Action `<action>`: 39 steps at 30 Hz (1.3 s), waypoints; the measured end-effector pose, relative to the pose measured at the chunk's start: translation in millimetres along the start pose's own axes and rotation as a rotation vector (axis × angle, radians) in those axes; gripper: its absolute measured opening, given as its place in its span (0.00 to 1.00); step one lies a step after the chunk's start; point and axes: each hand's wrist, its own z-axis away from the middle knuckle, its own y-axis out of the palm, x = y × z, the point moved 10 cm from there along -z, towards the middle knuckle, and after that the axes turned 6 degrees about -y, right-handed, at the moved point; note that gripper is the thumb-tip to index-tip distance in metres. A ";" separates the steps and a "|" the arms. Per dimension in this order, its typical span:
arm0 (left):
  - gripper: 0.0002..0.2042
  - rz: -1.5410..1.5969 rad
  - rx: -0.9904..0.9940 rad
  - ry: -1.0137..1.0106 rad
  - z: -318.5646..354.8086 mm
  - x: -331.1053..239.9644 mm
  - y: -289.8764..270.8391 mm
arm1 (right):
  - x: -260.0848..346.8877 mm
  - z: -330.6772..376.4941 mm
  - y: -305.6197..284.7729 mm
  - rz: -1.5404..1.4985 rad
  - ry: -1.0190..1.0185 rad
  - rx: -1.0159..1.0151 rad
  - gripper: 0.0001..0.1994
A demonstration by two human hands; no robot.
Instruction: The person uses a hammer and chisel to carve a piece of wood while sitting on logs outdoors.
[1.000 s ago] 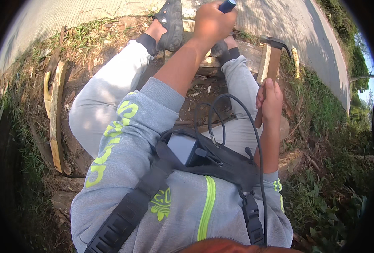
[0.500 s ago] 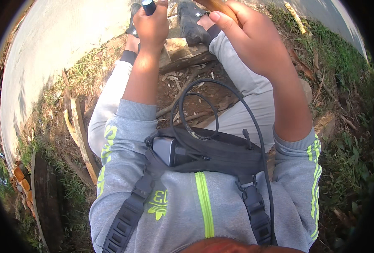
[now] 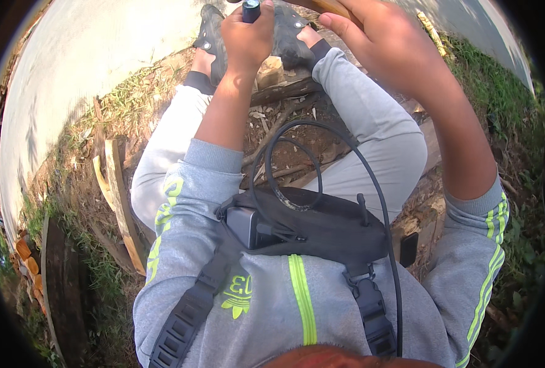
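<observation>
A seated person's left hand (image 3: 248,38) is fisted around a dark cylindrical tool handle (image 3: 250,10) raised above the dark shoes (image 3: 214,34) at the top of the view. The right hand (image 3: 386,43), fingers curled, grips a wooden handle (image 3: 334,6) just beside it, its far end cut off by the frame. Split wood (image 3: 122,202) lies on the grassy dirt at the person's left.

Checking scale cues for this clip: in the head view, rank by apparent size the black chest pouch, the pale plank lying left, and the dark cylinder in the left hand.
1. black chest pouch, though nearness to the camera inflates it.
2. pale plank.
3. dark cylinder, only its end visible above the left hand.
</observation>
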 end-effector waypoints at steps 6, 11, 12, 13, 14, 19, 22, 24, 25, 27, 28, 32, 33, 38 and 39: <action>0.08 -0.066 -0.015 -0.064 1.0 8.3 -2.1 | -11.9 -1.0 12.0 -0.048 0.064 0.025 0.15; 0.10 0.043 -0.016 -0.135 -5.8 17.2 -10.8 | 4.6 1.0 7.7 -0.141 0.144 0.050 0.16; 0.11 -0.004 0.051 -0.151 -5.0 21.3 -5.7 | 8.8 6.5 4.6 -0.098 0.150 0.065 0.16; 0.11 0.075 0.011 -0.328 -4.7 35.0 -9.8 | 16.4 8.9 2.2 -0.058 0.153 0.080 0.16; 0.11 0.048 -0.036 -0.293 -5.5 28.2 -12.2 | 10.1 1.3 0.0 -0.112 0.223 0.101 0.16; 0.11 -0.102 -0.052 -0.255 -7.7 28.1 -9.9 | -5.0 0.9 8.1 -0.066 0.239 0.131 0.17; 0.11 -0.125 -0.065 -0.294 -4.6 24.4 -10.6 | 5.6 -9.2 -5.0 -0.075 0.435 0.126 0.18; 0.11 0.024 -0.039 -0.194 -9.6 22.9 12.1 | -2.7 4.3 -10.7 -0.115 0.242 -0.052 0.18; 0.11 0.061 -0.057 -0.137 -10.8 19.4 4.0 | 5.8 3.4 -8.6 -0.153 0.104 -0.124 0.18; 0.10 -0.039 -0.108 -0.256 -6.9 34.3 -18.2 | 7.6 6.9 2.7 -0.062 0.063 -0.049 0.17; 0.10 -0.063 -0.112 -0.319 -5.3 35.0 -15.9 | 5.9 6.7 -1.6 -0.064 0.067 -0.057 0.17; 0.10 -0.115 -0.063 -0.494 -8.2 44.3 -10.5 | 0.6 -3.3 -10.4 -0.105 0.177 -0.053 0.17; 0.10 -0.120 -0.105 -0.421 -5.4 39.1 -13.4 | 2.4 -3.4 -7.6 -0.069 0.212 0.006 0.17; 0.10 -0.073 -0.142 -0.452 -5.8 39.6 -11.8 | 1.6 -1.5 -13.8 -0.218 0.169 0.060 0.20; 0.11 -0.057 -0.127 -0.519 -4.1 45.3 -11.4 | -6.9 -2.3 -2.2 -0.094 0.168 0.138 0.19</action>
